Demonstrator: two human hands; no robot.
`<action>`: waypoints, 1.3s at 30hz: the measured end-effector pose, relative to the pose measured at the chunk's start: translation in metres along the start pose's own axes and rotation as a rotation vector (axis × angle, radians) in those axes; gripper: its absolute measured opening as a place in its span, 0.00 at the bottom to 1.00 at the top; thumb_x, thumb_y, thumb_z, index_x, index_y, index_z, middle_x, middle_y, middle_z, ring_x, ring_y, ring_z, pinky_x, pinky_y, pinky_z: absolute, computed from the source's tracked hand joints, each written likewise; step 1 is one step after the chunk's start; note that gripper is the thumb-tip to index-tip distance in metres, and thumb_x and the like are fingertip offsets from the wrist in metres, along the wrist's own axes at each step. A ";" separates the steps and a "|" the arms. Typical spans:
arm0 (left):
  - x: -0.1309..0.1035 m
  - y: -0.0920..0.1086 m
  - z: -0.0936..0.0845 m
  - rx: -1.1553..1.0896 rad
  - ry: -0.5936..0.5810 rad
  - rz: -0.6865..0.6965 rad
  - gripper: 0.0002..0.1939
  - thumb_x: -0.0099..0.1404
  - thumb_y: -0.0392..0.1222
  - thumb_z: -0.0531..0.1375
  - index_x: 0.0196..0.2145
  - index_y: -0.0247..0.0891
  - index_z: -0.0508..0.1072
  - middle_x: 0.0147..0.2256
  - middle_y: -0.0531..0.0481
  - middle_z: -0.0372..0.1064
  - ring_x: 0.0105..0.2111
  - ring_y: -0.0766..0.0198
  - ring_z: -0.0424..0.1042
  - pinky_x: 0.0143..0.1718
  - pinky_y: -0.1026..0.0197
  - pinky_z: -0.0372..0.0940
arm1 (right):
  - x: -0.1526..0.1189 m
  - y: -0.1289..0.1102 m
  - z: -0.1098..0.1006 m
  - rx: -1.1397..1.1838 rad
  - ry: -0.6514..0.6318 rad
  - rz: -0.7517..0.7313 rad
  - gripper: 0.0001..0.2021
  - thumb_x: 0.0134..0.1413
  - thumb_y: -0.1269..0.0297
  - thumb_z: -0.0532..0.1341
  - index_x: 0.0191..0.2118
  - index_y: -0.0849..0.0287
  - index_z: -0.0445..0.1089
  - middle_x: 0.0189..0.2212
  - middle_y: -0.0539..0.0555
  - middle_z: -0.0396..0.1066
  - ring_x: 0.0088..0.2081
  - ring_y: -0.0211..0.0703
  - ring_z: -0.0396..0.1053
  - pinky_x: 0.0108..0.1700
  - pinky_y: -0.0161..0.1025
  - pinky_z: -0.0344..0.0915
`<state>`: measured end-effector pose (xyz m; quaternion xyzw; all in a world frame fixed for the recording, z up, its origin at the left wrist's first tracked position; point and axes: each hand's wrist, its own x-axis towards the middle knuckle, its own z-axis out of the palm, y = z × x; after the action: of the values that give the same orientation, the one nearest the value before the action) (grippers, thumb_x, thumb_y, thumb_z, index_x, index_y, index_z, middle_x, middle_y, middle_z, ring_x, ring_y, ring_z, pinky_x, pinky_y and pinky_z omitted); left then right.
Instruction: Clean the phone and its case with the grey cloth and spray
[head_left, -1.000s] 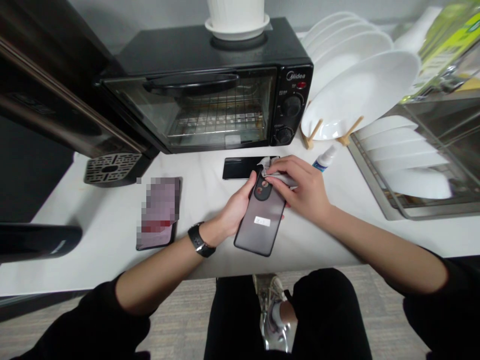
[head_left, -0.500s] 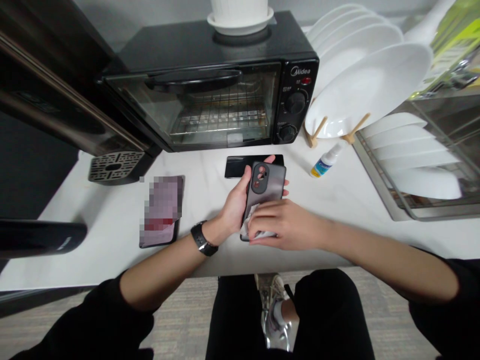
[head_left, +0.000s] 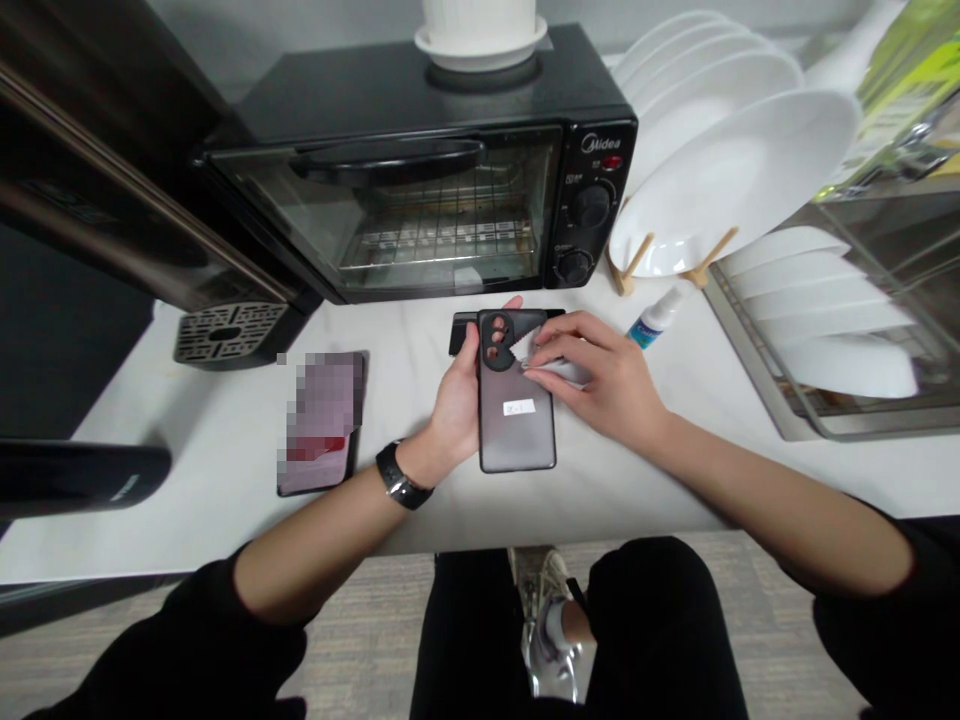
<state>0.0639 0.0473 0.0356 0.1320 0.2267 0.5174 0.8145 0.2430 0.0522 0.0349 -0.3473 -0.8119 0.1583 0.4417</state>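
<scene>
My left hand (head_left: 456,400) is closed around a grey translucent phone case (head_left: 517,440) with a black camera surround and a small white label. Skin shows through the camera holes, and the thumb lies along the left edge. Pinched in my right hand (head_left: 604,375) is a white cloth (head_left: 527,347), its jagged edge against the case beside the camera surround. Behind the case a black phone (head_left: 465,335) lies on the counter, mostly covered. Just beyond my right hand stands a small spray bottle (head_left: 654,318) with a blue label, its lower part hidden.
A black toaster oven (head_left: 420,215) stands at the back of the white counter (head_left: 645,490). On the left lies a dark-edged, pixelated flat item (head_left: 322,420), near a machine's drip tray (head_left: 229,335). White plates (head_left: 742,180) stand in a wooden rack beside the sink (head_left: 795,420) at right.
My right hand has moved up and right with the cloth, from the case's lower part to beside its camera surround. The case has turned more upright and shifted slightly left, showing its label.
</scene>
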 end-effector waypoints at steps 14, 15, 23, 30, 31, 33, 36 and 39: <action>-0.006 -0.004 -0.013 0.226 0.045 -0.527 0.34 0.76 0.65 0.46 0.52 0.33 0.78 0.35 0.38 0.81 0.29 0.53 0.81 0.32 0.54 0.75 | 0.003 -0.003 -0.003 0.137 -0.028 0.152 0.06 0.62 0.61 0.69 0.38 0.57 0.76 0.36 0.53 0.78 0.40 0.44 0.76 0.43 0.41 0.70; -0.006 -0.004 -0.014 0.222 0.038 -0.527 0.35 0.76 0.65 0.46 0.53 0.33 0.78 0.35 0.38 0.81 0.29 0.53 0.81 0.32 0.55 0.75 | 0.003 -0.003 -0.003 0.142 -0.038 0.146 0.06 0.62 0.61 0.69 0.37 0.57 0.75 0.36 0.52 0.77 0.40 0.43 0.75 0.43 0.41 0.69; -0.005 -0.011 -0.007 0.207 -0.039 -0.316 0.26 0.80 0.53 0.48 0.67 0.43 0.69 0.45 0.46 0.80 0.35 0.63 0.79 0.39 0.63 0.72 | -0.005 -0.014 0.007 0.280 -0.285 -0.078 0.05 0.64 0.63 0.67 0.38 0.58 0.75 0.37 0.53 0.78 0.40 0.42 0.75 0.45 0.40 0.70; -0.009 -0.007 0.000 0.195 -0.021 -0.081 0.30 0.79 0.60 0.45 0.72 0.50 0.60 0.46 0.43 0.80 0.44 0.54 0.81 0.50 0.52 0.73 | -0.008 -0.018 0.010 0.313 -0.618 -0.283 0.06 0.69 0.64 0.62 0.40 0.57 0.76 0.41 0.52 0.78 0.43 0.40 0.75 0.47 0.39 0.71; -0.008 -0.006 0.000 0.185 0.005 -0.024 0.30 0.79 0.59 0.44 0.72 0.52 0.59 0.47 0.43 0.80 0.45 0.53 0.80 0.48 0.51 0.73 | -0.008 -0.018 0.009 0.313 -0.647 -0.285 0.06 0.69 0.64 0.62 0.40 0.57 0.76 0.42 0.53 0.78 0.43 0.40 0.75 0.47 0.39 0.70; -0.007 -0.003 -0.001 0.171 0.039 0.050 0.29 0.80 0.58 0.43 0.73 0.52 0.57 0.48 0.43 0.79 0.47 0.52 0.80 0.48 0.50 0.74 | -0.007 -0.014 0.007 0.311 -0.678 -0.287 0.06 0.68 0.64 0.62 0.40 0.57 0.76 0.41 0.52 0.78 0.43 0.39 0.75 0.48 0.39 0.70; -0.004 0.000 -0.003 0.149 0.046 0.067 0.29 0.80 0.57 0.42 0.73 0.53 0.57 0.48 0.44 0.79 0.48 0.53 0.79 0.48 0.50 0.74 | -0.005 -0.005 0.004 0.252 -0.608 -0.257 0.06 0.68 0.63 0.63 0.40 0.57 0.77 0.43 0.53 0.76 0.44 0.39 0.74 0.48 0.39 0.69; -0.003 0.002 -0.002 0.120 0.055 0.038 0.28 0.80 0.58 0.44 0.72 0.54 0.59 0.46 0.47 0.80 0.45 0.55 0.79 0.46 0.53 0.74 | -0.002 0.005 0.002 0.193 -0.445 -0.181 0.07 0.67 0.60 0.64 0.39 0.56 0.78 0.43 0.54 0.73 0.43 0.40 0.73 0.45 0.39 0.69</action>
<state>0.0606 0.0455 0.0353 0.1706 0.2772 0.5215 0.7887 0.2442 0.0544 0.0297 -0.1860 -0.8980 0.2676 0.2956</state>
